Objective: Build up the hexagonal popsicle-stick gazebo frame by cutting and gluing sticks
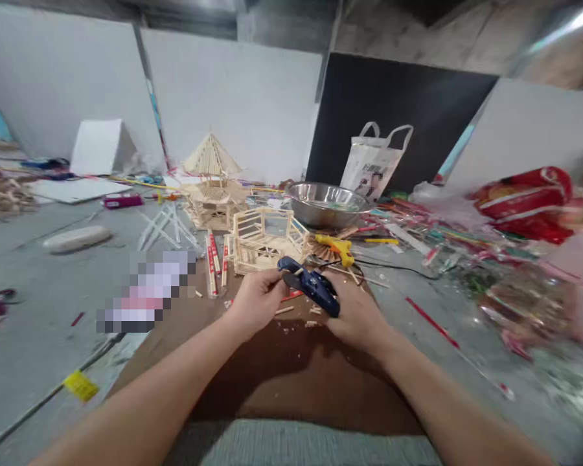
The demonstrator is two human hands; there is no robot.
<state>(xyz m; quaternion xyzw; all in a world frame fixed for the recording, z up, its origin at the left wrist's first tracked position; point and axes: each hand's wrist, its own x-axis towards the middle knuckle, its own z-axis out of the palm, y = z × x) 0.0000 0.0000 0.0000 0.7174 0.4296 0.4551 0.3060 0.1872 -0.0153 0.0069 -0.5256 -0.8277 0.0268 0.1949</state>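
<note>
My right hand (357,314) is wrapped round the grip of a dark blue glue gun (311,285), whose nozzle points left. My left hand (255,301) is closed in a pinch right at the nozzle; what its fingers hold is too small to name. Both hands hover over a brown board (282,375) dotted with wood crumbs and short sticks. Just beyond them stands a small open-framed stick house (265,239), and behind that a taller stick pavilion (211,178) with a pointed roof.
A yellow glue gun (337,248) lies right of the small house, with a steel bowl (328,204) behind it. Red-wrapped chopsticks (212,255) lie left of the house. Red packets and plastic clutter (519,200) fill the right side. A white bag (374,162) leans on the black panel.
</note>
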